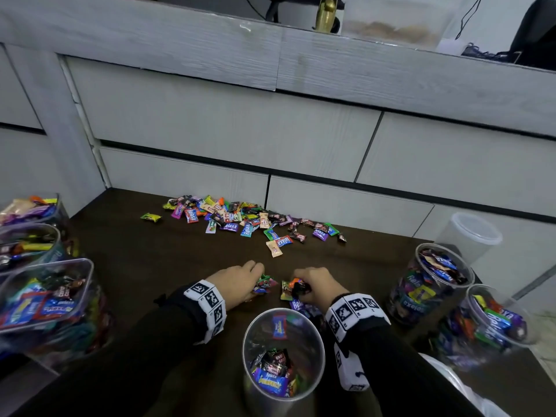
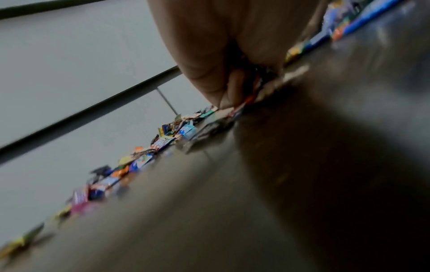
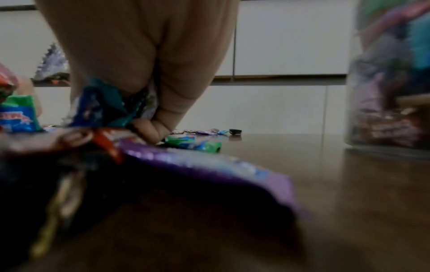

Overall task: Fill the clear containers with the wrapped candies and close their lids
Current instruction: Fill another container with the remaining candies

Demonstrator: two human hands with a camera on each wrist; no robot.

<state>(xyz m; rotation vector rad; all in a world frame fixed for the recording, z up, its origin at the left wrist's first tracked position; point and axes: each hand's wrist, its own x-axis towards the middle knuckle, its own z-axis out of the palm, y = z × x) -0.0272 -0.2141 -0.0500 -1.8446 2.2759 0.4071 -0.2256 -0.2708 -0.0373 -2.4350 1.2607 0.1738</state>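
Note:
Both hands rest low on the dark table just beyond an open clear round container (image 1: 282, 353) that is partly filled with wrapped candies. My left hand (image 1: 240, 284) curls its fingers around a small bunch of candies (image 1: 264, 285); the left wrist view shows wrappers (image 2: 250, 92) pinched under the fingers. My right hand (image 1: 316, 285) grips several candies (image 1: 296, 288), seen as blue and teal wrappers (image 3: 100, 106) in the right wrist view. A purple candy (image 1: 298, 303) lies under the right wrist. A loose pile of candies (image 1: 240, 218) spreads along the back of the table.
Two full open round containers (image 1: 436, 281) (image 1: 493, 323) stand at the right, with a white-lidded tub (image 1: 472, 236) behind them. Three full clear containers (image 1: 45, 299) crowd the left edge. Grey drawer fronts (image 1: 228, 127) rise behind the table.

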